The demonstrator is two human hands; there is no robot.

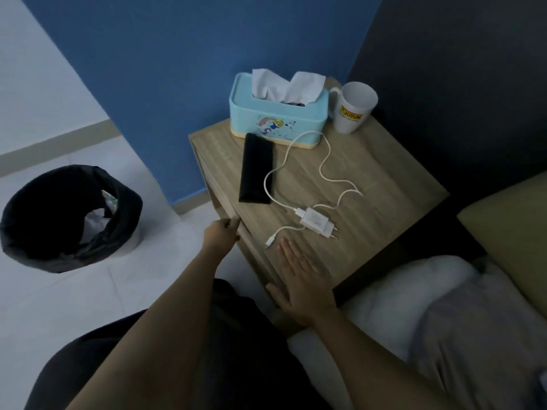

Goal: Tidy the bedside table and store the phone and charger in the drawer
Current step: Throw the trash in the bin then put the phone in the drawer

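Observation:
A black phone (256, 168) lies on the wooden bedside table (370, 179), near its left edge. To the phone's right sits a white charger plug (318, 224) with its white cable (307, 161) looping across the top. My left hand (220, 235) grips the top edge of the drawer front (219, 199) on the table's left side. My right hand (299, 287) rests flat on the near corner of the tabletop, fingers apart, just below the cable's loose end.
A light blue tissue box (278, 116) and a white mug (353, 106) stand at the back of the table. A bin with a black liner (68, 217) sits on the floor to the left. A bed with a pillow (414, 297) is at the right.

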